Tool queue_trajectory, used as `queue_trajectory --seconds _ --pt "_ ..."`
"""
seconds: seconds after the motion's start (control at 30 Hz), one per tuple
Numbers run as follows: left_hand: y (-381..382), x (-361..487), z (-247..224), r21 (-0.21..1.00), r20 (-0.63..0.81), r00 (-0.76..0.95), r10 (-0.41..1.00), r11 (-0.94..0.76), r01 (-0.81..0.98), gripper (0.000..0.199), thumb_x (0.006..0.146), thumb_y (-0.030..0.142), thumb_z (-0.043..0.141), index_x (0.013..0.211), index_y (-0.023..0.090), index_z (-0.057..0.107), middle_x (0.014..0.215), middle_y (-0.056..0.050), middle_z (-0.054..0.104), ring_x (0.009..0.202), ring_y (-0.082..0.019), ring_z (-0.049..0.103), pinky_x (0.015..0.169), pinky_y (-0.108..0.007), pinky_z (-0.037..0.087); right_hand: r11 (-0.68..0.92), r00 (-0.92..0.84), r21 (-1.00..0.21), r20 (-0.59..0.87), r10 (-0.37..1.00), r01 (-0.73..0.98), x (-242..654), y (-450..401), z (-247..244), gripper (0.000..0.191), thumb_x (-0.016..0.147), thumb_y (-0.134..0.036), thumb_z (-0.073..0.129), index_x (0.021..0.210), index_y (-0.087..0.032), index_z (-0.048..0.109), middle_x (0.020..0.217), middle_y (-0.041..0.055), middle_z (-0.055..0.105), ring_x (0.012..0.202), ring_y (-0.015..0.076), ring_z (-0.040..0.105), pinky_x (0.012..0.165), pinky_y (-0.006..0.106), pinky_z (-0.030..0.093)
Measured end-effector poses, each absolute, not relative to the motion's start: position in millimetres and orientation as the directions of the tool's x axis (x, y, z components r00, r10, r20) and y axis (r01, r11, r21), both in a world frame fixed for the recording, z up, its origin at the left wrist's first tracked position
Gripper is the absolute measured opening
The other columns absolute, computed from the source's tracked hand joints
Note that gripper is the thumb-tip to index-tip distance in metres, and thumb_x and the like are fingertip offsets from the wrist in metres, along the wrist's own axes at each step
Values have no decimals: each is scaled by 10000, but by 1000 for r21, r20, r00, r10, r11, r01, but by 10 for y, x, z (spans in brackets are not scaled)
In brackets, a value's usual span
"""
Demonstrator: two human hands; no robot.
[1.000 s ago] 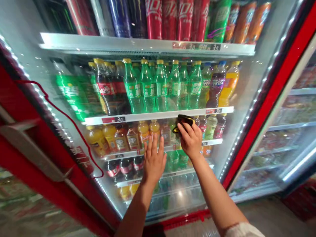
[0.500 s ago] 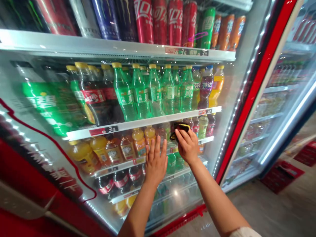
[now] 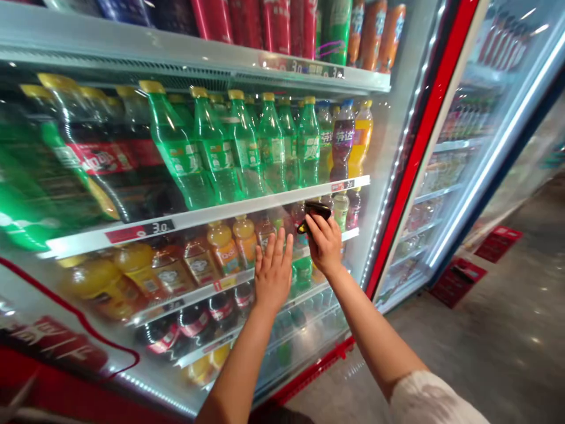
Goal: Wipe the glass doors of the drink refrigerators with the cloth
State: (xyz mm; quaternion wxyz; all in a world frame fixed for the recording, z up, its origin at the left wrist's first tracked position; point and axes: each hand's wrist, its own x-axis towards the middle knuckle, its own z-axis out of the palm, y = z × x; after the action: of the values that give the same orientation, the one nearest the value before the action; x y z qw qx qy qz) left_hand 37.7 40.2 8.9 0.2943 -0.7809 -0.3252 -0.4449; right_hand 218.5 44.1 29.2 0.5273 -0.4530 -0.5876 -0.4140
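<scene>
Several shelves of bottles are seen, in the head view, behind a glass door, with red boxes set on the grey floor. A black cloth is gripped against the glass by the right hand's bent fingers, while the left hand is spread there, holding nothing. Since the earlier frame, the view has been turned rightward, more floor being shown.

L price tag, mid shelf: "3.0"; purple btl: "芬达" (rest mostly blurry).
</scene>
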Motion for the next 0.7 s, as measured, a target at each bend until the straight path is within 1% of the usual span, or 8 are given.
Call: queue_trajectory --seconds 0.1,0.17,0.27,0.33,0.43,0.53,0.6,0.7 --pt "407 519 130 -152 896 365 253 -597 788 903 934 130 600 1654 230 64 1680 -77 257 1593 -219 83 1311 -486 6 246 -42 24 997 68 969 2513 487 523 532 989 -169 451 1500 -299 517 1409 87 638 1326 266 527 1097 451 453" --pt "405 615 134 -145 905 341 253 -571 808 913 933 150 615 1654 204 59 1683 -88 246 1595 -215 50 1312 -474 0 263 -6 -5 999 42 965 2713 512 534 588 978 -159 442 1552 -289 443 1429 102 620 1344 271 521 1096 464 456" --pt "401 726 113 -131 917 310 251 -543 829 912 936 163 613 1654 169 51 1685 -109 230 1596 -222 38 1313 -474 2 282 73 -75 997 18 957 2828 520 324 675 964 -147 436 1616 -268 311 1459 131 591 1362 277 522 1112 505 444" --pt "393 771 102 -135 918 306 251 -528 839 901 937 155 604 1655 184 60 1689 -99 220 1596 -224 43 1313 -477 3 291 86 -95 995 43 952 2768 502 149 685 962 -139 437 1621 -262 295 1462 138 590 1361 278 525 1111 517 444" --pt "372 821 113 -148 911 316 264 -507 849 895 942 161 598 1655 207 58 1691 -90 223 1595 -233 66 1314 -490 22 332 -38 6 995 88 943 2626 479 75 667 963 -113 448 1600 -283 351 1405 104 645 1361 269 518 1108 488 452" --pt "349 888 145 -138 904 309 297 -480 866 885 955 183 587 1654 199 43 1685 -108 240 1590 -258 122 1312 -513 78 369 -150 121 987 51 921 2668 501 270 664 958 -92 465 1583 -302 388 1343 72 690 1356 255 526 1133 468 436" --pt "340 946 160 -140 900 306 309 -461 876 870 963 187 575 1654 193 46 1683 -114 243 1585 -271 148 1309 -522 113 359 -101 83 994 31 930 2836 534 424 672 949 -105 470 1588 -293 379 1381 87 665 1360 269 529 1134 487 434" --pt "337 1031 147 -143 899 304 316 -444 885 864 967 189 566 1652 185 40 1685 -120 235 1580 -287 170 1301 -534 164 343 96 -98 995 22 934 3129 575 468 699 937 -138 454 1608 -290 332 1479 118 585 1382 294 519 1137 550 421"
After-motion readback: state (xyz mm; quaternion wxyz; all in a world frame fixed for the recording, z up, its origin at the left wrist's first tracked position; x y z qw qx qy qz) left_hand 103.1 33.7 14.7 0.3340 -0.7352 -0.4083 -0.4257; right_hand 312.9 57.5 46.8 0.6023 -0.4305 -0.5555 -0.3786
